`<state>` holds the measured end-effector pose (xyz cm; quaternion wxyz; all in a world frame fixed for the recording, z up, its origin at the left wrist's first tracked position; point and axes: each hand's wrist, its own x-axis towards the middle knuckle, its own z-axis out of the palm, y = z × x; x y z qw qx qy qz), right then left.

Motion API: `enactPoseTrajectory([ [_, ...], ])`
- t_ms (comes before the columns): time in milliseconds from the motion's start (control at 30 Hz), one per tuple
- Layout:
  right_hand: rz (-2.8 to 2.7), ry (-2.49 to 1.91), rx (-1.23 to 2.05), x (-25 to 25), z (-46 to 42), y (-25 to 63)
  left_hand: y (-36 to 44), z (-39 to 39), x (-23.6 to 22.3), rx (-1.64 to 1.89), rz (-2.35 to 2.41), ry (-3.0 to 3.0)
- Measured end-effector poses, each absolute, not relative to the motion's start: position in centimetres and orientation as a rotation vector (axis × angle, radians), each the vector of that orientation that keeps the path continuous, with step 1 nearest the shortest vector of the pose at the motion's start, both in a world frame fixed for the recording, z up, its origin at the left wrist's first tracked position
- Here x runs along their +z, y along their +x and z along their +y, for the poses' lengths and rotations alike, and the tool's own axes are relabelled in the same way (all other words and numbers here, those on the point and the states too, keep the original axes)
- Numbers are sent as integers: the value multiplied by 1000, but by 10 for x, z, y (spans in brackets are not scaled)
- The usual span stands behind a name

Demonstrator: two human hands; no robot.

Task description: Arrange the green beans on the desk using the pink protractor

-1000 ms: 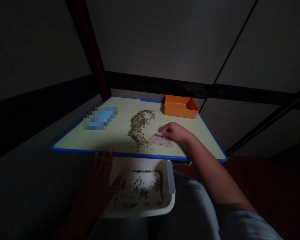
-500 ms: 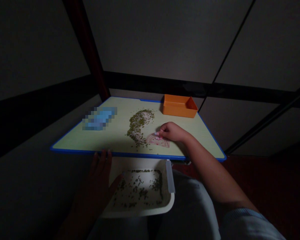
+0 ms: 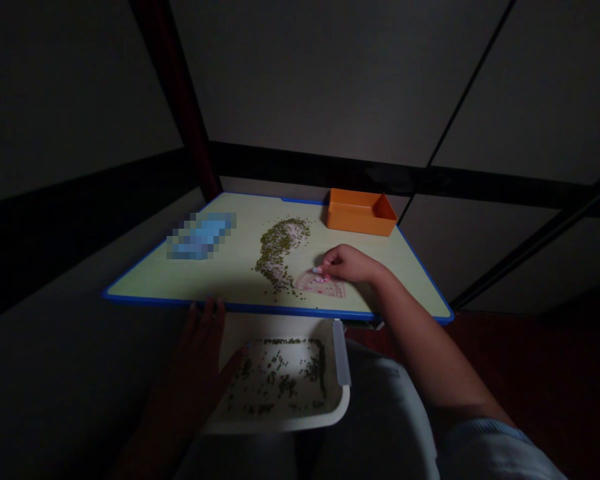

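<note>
Nothing legible shows; the pink protractor [image 3: 322, 287] seems to bear scale marks, too small to read.

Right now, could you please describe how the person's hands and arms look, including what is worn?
The right hand and forearm are bare, with no glove or watch in sight. A pale grey-blue sleeve ends near the elbow in a ribbed bluish cuff. The left hand also looks ungloved; its arm is too dark to show any sleeve.

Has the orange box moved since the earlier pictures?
No: the box sits at the same spot by the far-right corner of the table.
</note>
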<state>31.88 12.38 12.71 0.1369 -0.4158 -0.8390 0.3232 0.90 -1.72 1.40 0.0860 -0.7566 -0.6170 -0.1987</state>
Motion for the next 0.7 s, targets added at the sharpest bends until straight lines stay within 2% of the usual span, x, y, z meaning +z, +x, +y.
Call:
enactPoseTrajectory([
  [700, -2428, -1152, 835, 121, 123, 308, 9, -17, 12, -609, -1825, -2243],
])
